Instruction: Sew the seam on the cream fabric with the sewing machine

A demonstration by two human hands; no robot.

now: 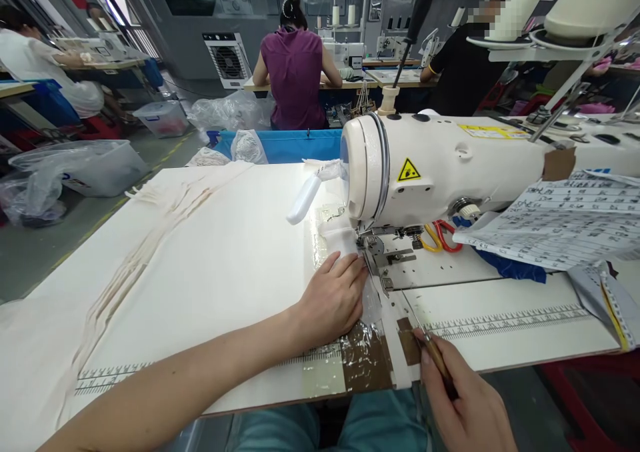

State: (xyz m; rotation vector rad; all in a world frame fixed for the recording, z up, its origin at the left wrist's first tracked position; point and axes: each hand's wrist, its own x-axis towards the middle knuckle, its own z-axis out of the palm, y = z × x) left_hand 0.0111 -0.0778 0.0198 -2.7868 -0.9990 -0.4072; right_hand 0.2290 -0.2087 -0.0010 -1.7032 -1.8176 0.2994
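Observation:
My left hand [333, 297] lies flat with its fingers stretched out, pressing a narrow white fabric strip [345, 242] onto the table just left of the presser foot [373, 247] of a white sewing machine [440, 165]. My right hand [467, 405] is closed around a thin wooden-handled awl [436, 355]. Its metal tip points up toward the presser foot along the strip's edge. The strip runs from the needle area down to the table's front edge.
Cream fabric strips [150, 239] lie across the left of the white table [225, 265]. Red and yellow scissors [440, 235] and a printed sheet [565, 222] sit right of the machine. A tape ruler [505, 320] runs along the front. Other people sew at benches behind.

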